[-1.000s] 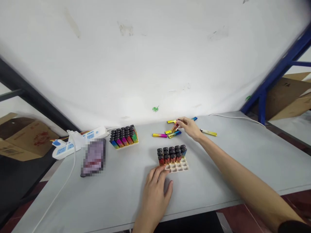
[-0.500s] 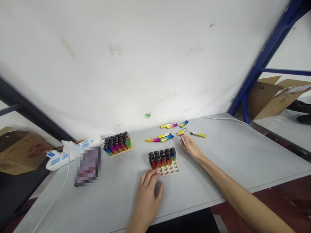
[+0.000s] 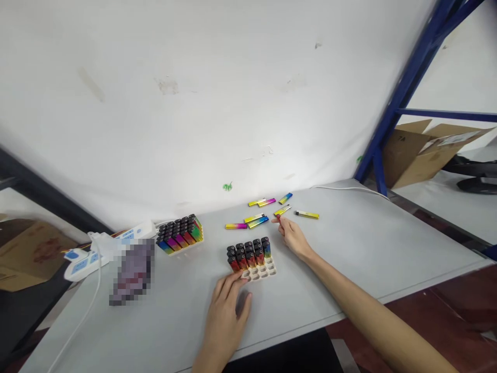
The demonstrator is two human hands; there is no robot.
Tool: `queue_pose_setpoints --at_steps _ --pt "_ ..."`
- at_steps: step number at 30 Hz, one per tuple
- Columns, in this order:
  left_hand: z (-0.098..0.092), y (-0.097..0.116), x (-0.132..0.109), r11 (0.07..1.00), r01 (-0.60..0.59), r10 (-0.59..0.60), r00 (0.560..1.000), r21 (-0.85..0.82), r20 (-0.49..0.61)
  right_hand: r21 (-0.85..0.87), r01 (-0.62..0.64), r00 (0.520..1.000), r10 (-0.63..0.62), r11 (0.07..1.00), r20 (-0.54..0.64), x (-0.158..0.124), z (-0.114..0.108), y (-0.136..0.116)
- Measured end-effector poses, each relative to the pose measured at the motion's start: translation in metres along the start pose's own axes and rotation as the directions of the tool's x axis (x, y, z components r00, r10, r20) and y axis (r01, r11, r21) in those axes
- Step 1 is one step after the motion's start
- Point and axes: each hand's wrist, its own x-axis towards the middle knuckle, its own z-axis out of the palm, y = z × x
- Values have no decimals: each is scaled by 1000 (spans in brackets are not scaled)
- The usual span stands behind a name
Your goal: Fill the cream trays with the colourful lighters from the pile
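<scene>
My left hand [image 3: 224, 316] lies on the table with its fingers stretched out and the thumb apart, fingertips touching the front left corner of a pale tray [image 3: 271, 271]. Black-topped lighters [image 3: 250, 253], mostly red with a blue one at the right, stand upright in its back rows; the front holes are bare. Beyond the tray's right side, my right hand [image 3: 294, 235] is closed on a red lighter [image 3: 278, 218], largely hidden by the fingers. Close to those fingers lies a yellow lighter [image 3: 282, 210].
Several loose lighters, such as a blue one [image 3: 258, 222], lie near the wall. At left stand a full lighter tray [image 3: 187, 250], a power strip [image 3: 134, 232] and a blurred-out purple object [image 3: 134, 272]. A white cable [image 3: 349, 188] runs along the back right.
The whole view has shifted, so the table's things sit further left. My right hand has turned slightly with the red lighter. My left hand stays at the tray's corner.
</scene>
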Motion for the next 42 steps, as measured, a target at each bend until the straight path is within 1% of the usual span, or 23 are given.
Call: queue_pose_setpoints --at_steps 3,8,12,17,21,26,30,34,38,40,42 --pt "0 0 -1 1000 -1 1 1000 9 -7 28 -21 999 22 999 -34 -1 2 -1" --pt "3 -2 0 1000 18 -18 1000 16 -5 115 -51 998 46 992 43 -4 5 -10" --pt "6 -6 0 1000 5 -5 1000 8 -13 185 -138 988 121 973 97 -6 4 -14" --pt "7 -7 -1 1000 -3 3 1000 1 0 240 -207 978 197 948 66 -6 4 -16" --pt "5 -4 -1 1000 -1 1 1000 15 11 293 -273 962 265 916 69 -7 6 -21" --pt "3 0 1 998 -26 24 999 57 29 301 -265 964 254 916 78 -8 6 -21" --pt "4 1 1 996 -55 53 998 77 18 286 -271 962 257 919 88 -7 5 -17" --pt "5 2 1 995 -52 50 999 89 21 267 -279 960 274 923 54 -5 5 -13" --pt "4 4 1 995 -44 43 999 85 19 218 -269 963 266 938 42 -4 5 -10" --pt "4 4 0 996 -47 45 999 78 20 183 -215 976 215 959 21 -4 5 -9" --pt "4 4 0 996 -51 49 999 72 19 132 -117 993 119 984 -4 -7 4 -11"
